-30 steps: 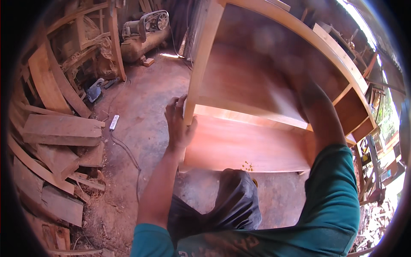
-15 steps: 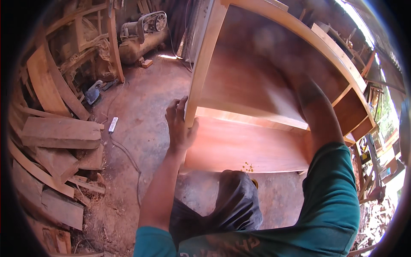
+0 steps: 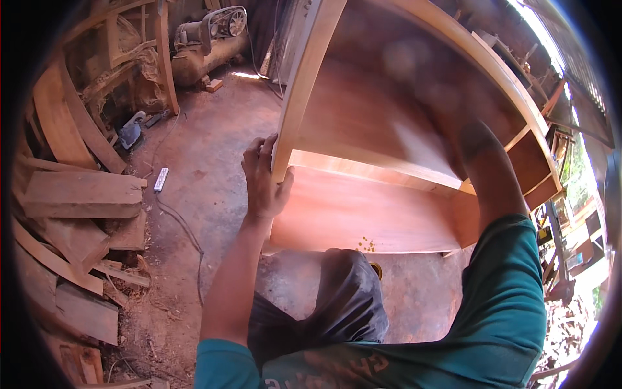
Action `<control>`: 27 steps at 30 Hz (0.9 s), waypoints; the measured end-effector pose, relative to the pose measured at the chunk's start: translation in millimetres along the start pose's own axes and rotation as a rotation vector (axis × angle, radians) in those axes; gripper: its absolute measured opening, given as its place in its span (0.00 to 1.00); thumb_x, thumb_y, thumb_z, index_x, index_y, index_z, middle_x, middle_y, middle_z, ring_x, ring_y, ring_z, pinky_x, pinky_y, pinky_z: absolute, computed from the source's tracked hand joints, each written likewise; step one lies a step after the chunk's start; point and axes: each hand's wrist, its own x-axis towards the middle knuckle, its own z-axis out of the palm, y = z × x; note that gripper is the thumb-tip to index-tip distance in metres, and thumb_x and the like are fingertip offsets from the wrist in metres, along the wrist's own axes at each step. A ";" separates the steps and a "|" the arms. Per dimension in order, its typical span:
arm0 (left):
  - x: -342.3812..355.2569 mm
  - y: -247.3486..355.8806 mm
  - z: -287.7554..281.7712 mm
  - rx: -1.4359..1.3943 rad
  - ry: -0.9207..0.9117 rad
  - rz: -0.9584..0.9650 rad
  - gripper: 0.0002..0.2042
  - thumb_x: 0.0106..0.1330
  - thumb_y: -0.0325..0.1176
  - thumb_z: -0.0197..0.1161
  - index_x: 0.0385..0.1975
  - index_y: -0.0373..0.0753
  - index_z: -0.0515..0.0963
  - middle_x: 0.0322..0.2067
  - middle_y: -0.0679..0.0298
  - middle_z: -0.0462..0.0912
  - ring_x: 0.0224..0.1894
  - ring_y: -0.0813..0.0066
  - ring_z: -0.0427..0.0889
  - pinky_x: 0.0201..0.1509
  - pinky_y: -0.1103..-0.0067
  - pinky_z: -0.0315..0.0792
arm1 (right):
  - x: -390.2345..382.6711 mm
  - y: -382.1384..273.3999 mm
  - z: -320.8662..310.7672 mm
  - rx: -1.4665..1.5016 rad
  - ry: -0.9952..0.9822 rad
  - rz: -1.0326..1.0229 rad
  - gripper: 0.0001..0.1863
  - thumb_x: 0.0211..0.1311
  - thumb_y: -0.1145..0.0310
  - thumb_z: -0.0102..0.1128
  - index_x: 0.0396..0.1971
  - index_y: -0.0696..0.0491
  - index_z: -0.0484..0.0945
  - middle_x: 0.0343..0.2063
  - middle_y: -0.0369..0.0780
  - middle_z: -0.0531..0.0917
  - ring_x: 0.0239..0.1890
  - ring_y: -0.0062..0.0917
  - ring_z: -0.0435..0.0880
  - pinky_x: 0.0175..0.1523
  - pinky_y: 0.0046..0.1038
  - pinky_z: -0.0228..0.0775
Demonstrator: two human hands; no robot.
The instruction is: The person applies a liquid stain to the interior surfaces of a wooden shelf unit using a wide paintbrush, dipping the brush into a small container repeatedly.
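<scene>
A large wooden cabinet (image 3: 369, 117) with a pale frame and reddish-brown inner panels stands in front of me. My left hand (image 3: 262, 188) grips the lower end of its left upright (image 3: 304, 91), fingers around the outer side and thumb on the near side. Deep into the upper compartment reaches my right forearm (image 3: 495, 175). The right hand at its end is lost in shadow and blur, so its fingers and anything in them cannot be made out. Below the shelf edge lies a lower reddish panel (image 3: 363, 211), with several small yellow spots near its front edge.
Wood offcuts (image 3: 84, 194) are piled along the left. A white power strip (image 3: 161, 179) with its cable lies on the dusty floor, near a blue-grey power tool (image 3: 131, 131). An air compressor (image 3: 207, 48) stands at the back. A round yellow item (image 3: 377, 269) sits beside my knee.
The whole view has shifted a little, so the cabinet and floor things appear slightly further left and up. My left hand keeps its hold on the upright; my right arm stays inside the compartment.
</scene>
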 end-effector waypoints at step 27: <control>-1.5 5.2 2.2 -0.054 -0.012 -0.074 0.27 0.64 0.39 0.58 0.61 0.32 0.68 0.62 0.51 0.70 0.62 0.47 0.65 0.64 0.57 0.58 | -18.1 4.3 -2.8 -0.073 0.034 -0.002 0.11 0.64 0.62 0.59 0.39 0.51 0.85 0.32 0.43 0.86 0.35 0.34 0.85 0.38 0.35 0.76</control>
